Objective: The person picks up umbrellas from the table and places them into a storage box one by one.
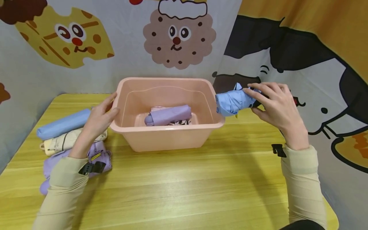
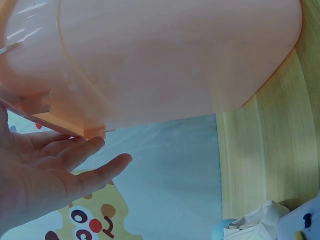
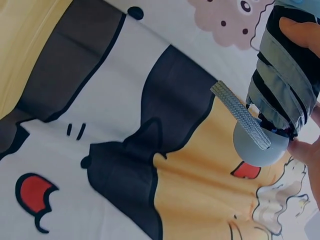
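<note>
Sleeves [image 1: 304, 185], one pair, beige, mine, with a black wrist fitting [image 1: 92, 167] at each cuff. Left of my hands [image 1: 99, 116]: fingers loosely extended against the left rim of a pink plastic basin [image 1: 169, 139], gripping nothing, presumably to steady it. Right hand [image 1: 277, 103]: fingers and thumb curled round one light-blue folding umbrella [image 1: 234, 100], canopy bunched, held sideways at the basin's right rim; whether it touches, I cannot tell. My hold is on the handle end, with grey knob [image 3: 260, 145] and strap [image 3: 242, 117], which I judge leaves the canopy end free. In the basin: one lilac umbrella [image 1: 172, 115], lying across a black-and-white patterned item [image 1: 184, 122]. On the worktop [image 1: 184, 185], left: a blue umbrella [image 1: 64, 124], a cream umbrella [image 1: 58, 143] and a lilac bundle [image 1: 99, 148], side by side, likely to keep them together. Label [image 1: 96, 156]: yellow, on the bundle, lettering too small to read. Brands: none legible.
</note>
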Demonstrator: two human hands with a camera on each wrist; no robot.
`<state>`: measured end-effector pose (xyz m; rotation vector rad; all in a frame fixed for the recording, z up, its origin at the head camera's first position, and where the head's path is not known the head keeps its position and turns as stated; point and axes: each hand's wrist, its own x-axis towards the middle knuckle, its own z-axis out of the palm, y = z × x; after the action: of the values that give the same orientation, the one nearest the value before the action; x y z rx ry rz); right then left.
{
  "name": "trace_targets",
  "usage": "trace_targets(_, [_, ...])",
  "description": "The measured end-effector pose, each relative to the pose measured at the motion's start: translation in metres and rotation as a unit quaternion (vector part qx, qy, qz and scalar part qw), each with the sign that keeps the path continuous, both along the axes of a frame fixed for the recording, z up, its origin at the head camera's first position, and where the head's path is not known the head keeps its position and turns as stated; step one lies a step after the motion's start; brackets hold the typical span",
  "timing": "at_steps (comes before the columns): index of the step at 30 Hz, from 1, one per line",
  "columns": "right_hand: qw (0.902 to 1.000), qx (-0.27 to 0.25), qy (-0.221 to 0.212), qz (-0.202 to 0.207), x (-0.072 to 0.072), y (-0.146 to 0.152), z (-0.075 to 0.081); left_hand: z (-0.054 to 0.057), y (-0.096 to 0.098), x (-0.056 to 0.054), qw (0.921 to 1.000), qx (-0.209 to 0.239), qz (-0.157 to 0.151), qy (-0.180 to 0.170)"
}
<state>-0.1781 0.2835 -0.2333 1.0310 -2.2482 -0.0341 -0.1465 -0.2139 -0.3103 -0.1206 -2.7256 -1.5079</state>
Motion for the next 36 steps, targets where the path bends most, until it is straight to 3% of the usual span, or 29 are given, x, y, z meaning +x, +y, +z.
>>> trace_targets(11, [0.9983,0.031,0.02,0.045,-0.022,-0.035,0.008,0.002,0.0,0.0,1.0,0.001,0.0,-0.004])
trace_targets(21, [0.9962,0.055,0.006,0.067,-0.039,-0.077,0.01,0.001,-0.002,-0.001,0.9999,0.005,-0.003,-0.012])
trace_targets(36, [0.9857,0.148,0.013,0.078,-0.058,-0.136,0.022,0.002,0.0,0.0,0.9998,0.005,0.002,-0.021])
